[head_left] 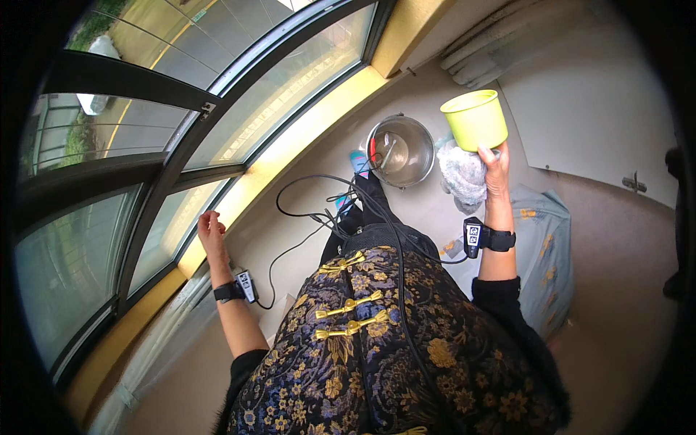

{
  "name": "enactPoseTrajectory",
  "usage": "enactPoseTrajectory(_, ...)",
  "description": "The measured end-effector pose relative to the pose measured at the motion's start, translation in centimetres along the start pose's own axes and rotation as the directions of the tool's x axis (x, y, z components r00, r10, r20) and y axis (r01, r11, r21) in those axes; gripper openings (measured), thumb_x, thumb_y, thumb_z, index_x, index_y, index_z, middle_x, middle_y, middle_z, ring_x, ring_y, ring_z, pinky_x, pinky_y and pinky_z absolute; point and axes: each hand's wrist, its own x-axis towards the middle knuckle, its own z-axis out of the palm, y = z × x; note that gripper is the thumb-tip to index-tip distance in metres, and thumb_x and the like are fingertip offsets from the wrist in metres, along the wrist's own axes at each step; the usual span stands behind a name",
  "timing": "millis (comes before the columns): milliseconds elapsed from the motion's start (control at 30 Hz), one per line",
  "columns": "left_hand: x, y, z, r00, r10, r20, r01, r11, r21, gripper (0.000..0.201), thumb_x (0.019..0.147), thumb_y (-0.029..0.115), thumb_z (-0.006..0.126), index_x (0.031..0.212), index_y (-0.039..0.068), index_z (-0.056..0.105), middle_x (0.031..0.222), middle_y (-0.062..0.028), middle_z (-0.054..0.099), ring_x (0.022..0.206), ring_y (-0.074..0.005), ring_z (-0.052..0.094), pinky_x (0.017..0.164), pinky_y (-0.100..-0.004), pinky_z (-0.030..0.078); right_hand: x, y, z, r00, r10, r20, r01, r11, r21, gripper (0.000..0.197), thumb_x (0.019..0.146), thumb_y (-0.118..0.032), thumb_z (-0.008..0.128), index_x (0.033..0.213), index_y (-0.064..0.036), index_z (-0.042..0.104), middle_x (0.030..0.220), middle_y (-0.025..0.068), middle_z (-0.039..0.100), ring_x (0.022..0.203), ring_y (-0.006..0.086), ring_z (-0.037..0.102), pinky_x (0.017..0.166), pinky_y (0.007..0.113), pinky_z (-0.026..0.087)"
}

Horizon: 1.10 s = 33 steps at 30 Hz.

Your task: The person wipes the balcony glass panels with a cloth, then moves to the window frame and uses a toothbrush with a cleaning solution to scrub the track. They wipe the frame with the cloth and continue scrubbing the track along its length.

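The left hand (211, 235) is near the yellow sill (254, 178), its fingers loosely curled; I cannot tell if they press together. In the middle stands a round, shiny metal bucket (412, 156). More to the right is a crumpled, fluffy pale cloth (462, 174). Above it, the right hand (495, 168) pinches the smooth lime cylindrical container (477, 125) near its base; mouth and axis point up, slightly left.

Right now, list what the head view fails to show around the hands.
Head view: inside bottom of the lime-green container, hidden by its wall.
Head view: some fingers of the right hand, hidden by the container and whitish bundle.
Head view: parts of the blue footwear, hidden by dark trouser legs.
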Motion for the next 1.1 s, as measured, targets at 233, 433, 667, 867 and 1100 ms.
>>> enactPoseTrajectory(233, -0.9, 4.6, -10.9, 0.994, 0.11, -0.024, -0.103, 0.974, 0.203, 0.013, 0.096, 0.02, 0.055, 0.098, 0.008, 0.059, 0.086, 0.0021, 0.057, 0.062, -0.0032, 0.044, 0.055, -0.0183, 0.035, -0.7, 0.4, -1.3, 1.0, 0.022, 0.022, -0.023, 0.999, 0.024, 0.069, 0.07, -0.029, 0.074, 0.127, -0.0004, 0.047, 0.115, 0.0111, 0.055, 0.106, 0.0198, 0.053, 0.095, 0.033, 0.042)
enactPoseTrajectory(433, -3.6, 13.9, -8.1, 0.79, 0.61, -0.062, -0.473, 0.671, 0.57, 0.02, 0.091, 0.011, 0.062, 0.109, 0.004, 0.057, 0.098, -0.0037, 0.061, 0.087, -0.0115, 0.057, 0.071, -0.0218, 0.045, -1.3, -1.4, -1.0, 0.994, -0.075, 0.081, 0.069, 0.995, 0.078, 0.069, 0.072, -0.03, 0.074, 0.128, -0.0002, 0.046, 0.116, 0.0117, 0.055, 0.106, 0.0198, 0.054, 0.095, 0.033, 0.042)
enactPoseTrajectory(667, -5.6, 31.0, 10.2, 0.198, 0.848, 0.491, -0.623, -0.278, 0.731, 0.042, 0.08, 0.012, 0.069, 0.12, 0.015, 0.058, 0.132, -0.0014, 0.053, 0.129, -0.0168, 0.045, 0.108, -0.039, 0.026, -2.2, -3.9, -0.2, 0.963, -0.172, 0.209, 0.14, 0.978, 0.157, 0.074, 0.069, -0.029, 0.074, 0.13, 0.0005, 0.044, 0.116, 0.0123, 0.057, 0.107, 0.0208, 0.055, 0.096, 0.033, 0.042)
enactPoseTrajectory(867, -1.9, 36.5, 18.9, 0.33, 0.682, 0.653, -0.254, -0.602, 0.757, 0.035, 0.082, 0.014, 0.057, 0.117, 0.019, 0.055, 0.137, 0.0088, 0.042, 0.143, -0.0085, 0.016, 0.115, -0.0587, 0.003, -3.1, -7.0, 0.7, 0.928, -0.204, 0.311, 0.139, 0.966, 0.217, 0.078, 0.068, -0.028, 0.074, 0.133, 0.0, 0.041, 0.122, 0.0121, 0.053, 0.113, 0.0206, 0.051, 0.1, 0.034, 0.039)
enactPoseTrajectory(1100, -4.3, 34.2, 13.6, 0.253, 0.728, 0.637, -0.331, -0.554, 0.764, 0.02, 0.084, 0.014, 0.054, 0.104, 0.014, 0.056, 0.127, 0.004, 0.046, 0.142, -0.0089, 0.02, 0.114, -0.0595, 0.01, -3.3, -7.7, 1.1, 0.91, -0.235, 0.342, 0.143, 0.951, 0.273, 0.079, 0.068, -0.028, 0.075, 0.133, -0.0001, 0.04, 0.121, 0.0116, 0.053, 0.113, 0.0206, 0.052, 0.099, 0.034, 0.04)
